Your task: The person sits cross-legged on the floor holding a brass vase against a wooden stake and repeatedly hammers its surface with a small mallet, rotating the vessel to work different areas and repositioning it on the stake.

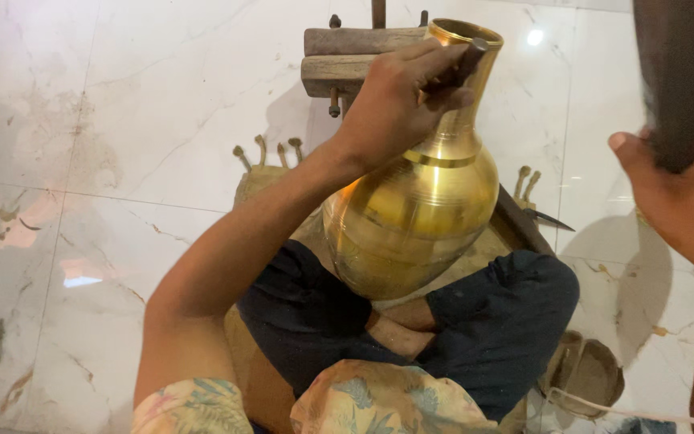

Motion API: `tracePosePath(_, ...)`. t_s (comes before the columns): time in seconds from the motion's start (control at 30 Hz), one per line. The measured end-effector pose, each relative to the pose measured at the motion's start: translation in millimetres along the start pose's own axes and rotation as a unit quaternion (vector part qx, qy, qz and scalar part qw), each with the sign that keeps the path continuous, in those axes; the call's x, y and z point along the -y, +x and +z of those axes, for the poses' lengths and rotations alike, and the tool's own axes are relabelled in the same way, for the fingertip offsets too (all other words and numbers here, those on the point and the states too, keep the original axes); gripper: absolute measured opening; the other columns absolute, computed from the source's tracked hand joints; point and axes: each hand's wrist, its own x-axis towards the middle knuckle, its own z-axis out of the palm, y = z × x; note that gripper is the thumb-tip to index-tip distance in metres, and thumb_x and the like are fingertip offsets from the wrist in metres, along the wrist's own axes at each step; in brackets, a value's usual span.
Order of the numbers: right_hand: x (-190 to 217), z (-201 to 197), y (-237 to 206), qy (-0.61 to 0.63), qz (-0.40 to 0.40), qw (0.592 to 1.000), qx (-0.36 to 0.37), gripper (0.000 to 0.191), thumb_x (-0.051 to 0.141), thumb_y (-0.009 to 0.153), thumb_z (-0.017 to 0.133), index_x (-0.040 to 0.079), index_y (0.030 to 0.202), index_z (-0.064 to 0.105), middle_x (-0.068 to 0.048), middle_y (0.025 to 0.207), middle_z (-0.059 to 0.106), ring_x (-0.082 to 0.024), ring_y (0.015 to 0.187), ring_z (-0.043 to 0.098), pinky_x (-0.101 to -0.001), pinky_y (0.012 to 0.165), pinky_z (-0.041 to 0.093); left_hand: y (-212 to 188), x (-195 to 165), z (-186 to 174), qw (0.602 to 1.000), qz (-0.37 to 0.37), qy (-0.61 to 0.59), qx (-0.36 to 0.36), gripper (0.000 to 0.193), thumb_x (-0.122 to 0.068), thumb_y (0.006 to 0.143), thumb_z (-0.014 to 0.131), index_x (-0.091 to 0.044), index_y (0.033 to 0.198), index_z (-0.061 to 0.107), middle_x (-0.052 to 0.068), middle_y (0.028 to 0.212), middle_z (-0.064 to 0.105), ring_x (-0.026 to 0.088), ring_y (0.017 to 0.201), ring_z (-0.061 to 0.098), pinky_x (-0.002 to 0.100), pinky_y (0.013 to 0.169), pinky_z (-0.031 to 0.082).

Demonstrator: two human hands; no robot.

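Two hands were seen at work. The left hand (399, 100) was closed around a dark-handled tool (466, 63), pressed against the neck of a brass vase (415, 205), which was propped just beneath that hand, against a wooden block (339, 60). A shaping or marking step was judged under way; a steadied vase would be called for next. The right hand (684, 201) was raised well apart, curled on a dark object (684, 80).

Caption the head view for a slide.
Left hand presses a dark tool against a brass vase; right hand raised.
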Motion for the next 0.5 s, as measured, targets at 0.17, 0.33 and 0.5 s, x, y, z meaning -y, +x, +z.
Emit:
tracePosePath(0.17,40,-26,-28,-0.062,-0.012,0.997,-0.037,0.077,0.004,0.087,0.084,0.003,0.154,0.048,-0.024,0.109,0.07,-0.035,0.09,0.072,-0.044,0.075,0.06,-30,-8,-13,0.98,-0.055,-0.105,-0.157,0.034,-0.013,0.107,0.07,-0.004,0.139,0.062,0.01,0.116,0.074,0.022,0.101,0.077,0.035,0.088,0.069)
tracePosePath(0.33,56,39,-104,0.202,0.158,0.963,-0.081,0.084,0.006,0.091,0.087,0.003,0.159,0.039,-0.017,0.114,0.066,-0.027,0.099,0.069,-0.043,0.089,0.056,-144,8,-63,0.857,-0.236,-0.244,-0.387,0.036,-0.016,0.104,0.066,0.001,0.134,0.056,0.009,0.115,0.068,0.019,0.104,0.076,0.033,0.079,0.067)
tracePosePath(0.5,77,97,-164,0.351,0.357,0.865,-0.044,0.082,0.002,0.085,0.08,0.008,0.159,0.045,-0.007,0.096,0.067,-0.015,0.076,0.063,-0.0311,0.064,0.053,-236,33,-79,0.777,-0.332,-0.274,-0.459,0.035,-0.013,0.102,0.067,-0.001,0.133,0.057,0.008,0.105,0.07,0.015,0.093,0.07,0.028,0.074,0.064)
